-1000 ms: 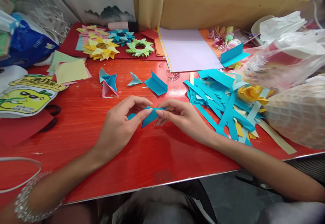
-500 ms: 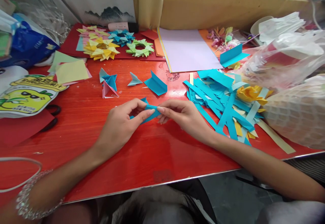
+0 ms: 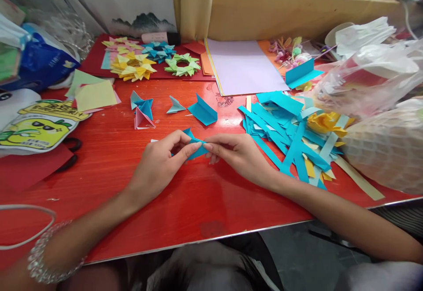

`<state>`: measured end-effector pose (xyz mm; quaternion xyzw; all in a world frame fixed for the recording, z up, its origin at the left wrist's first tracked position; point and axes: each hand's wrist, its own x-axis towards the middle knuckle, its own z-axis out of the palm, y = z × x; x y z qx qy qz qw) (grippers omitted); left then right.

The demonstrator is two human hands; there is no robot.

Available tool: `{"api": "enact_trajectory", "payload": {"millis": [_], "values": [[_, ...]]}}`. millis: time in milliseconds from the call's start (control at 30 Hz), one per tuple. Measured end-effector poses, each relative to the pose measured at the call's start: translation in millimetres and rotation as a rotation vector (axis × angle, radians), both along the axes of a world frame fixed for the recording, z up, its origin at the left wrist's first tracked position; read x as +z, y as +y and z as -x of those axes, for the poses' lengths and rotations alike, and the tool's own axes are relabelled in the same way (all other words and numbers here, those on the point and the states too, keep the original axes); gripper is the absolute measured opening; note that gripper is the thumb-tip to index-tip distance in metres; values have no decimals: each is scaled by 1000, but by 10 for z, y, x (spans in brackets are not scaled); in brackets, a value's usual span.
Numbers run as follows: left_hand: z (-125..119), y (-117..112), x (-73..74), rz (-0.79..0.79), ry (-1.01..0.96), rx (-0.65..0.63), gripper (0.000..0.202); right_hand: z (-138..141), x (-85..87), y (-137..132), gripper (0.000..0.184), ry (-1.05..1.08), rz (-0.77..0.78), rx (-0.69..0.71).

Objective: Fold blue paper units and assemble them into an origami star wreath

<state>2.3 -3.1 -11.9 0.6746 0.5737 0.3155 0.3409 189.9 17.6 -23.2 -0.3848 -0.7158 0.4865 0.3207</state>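
Note:
Both hands pinch a folded piece of blue paper point(image 3: 196, 152) just above the red table. My left hand point(image 3: 167, 156) grips its left part between thumb and fingers. At the right end, my right hand point(image 3: 236, 152) has thumb and index finger closed on the paper's corner. The fingers cover much of the paper. Beyond the hands lie another folded blue paper point(image 3: 203, 109), a small pale-blue folded piece point(image 3: 176, 105) and a cluster of blue and pink folded pieces point(image 3: 143, 109).
Blue paper strips point(image 3: 289, 132) are heaped at the right, beside a plastic bag point(image 3: 373, 79). Origami rings, including a green one point(image 3: 182, 64), lie at the back near a lilac paper stack point(image 3: 246, 66). Yellow squares point(image 3: 95, 95) and a lemon-print pouch point(image 3: 38, 126) are at left.
The blue paper's right end is now pinched to a narrower point between my right thumb and finger. Both hands have stayed in nearly the same place.

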Motion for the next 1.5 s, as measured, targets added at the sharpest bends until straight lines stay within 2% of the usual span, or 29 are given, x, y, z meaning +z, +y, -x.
{"api": "enact_trajectory", "payload": {"millis": [200, 433, 567, 700, 800, 967, 1200, 1333, 1500], "values": [[-1, -16, -1, -37, 57, 25, 29, 1, -8, -17, 19, -10, -28, 19], [30, 7, -17, -7, 7, -20, 26, 4, -12, 3, 21, 93, 83, -28], [38, 7, 7, 18, -15, -19, 26, 16, -10, -11, 19, 152, 141, 32], [24, -8, 10, 47, -98, -54, 20, 14, 36, -7, 25, 151, 147, -13], [10, -12, -2, 57, -188, -35, 16, 9, 58, 18, 26, 196, 192, -46], [-9, -12, 5, 71, -322, 15, 23, 12, 2, 60, 22, 299, 239, -71], [12, -18, 3, 65, -391, 58, 26, -1, -35, 89, 16, 440, 273, -41], [19, -4, -4, 75, -409, 80, 23, -6, -26, 95, 16, 449, 303, -64], [21, 29, -25, 134, -539, 59, 13, -7, -42, 89, 12, 486, 331, -56]]}}
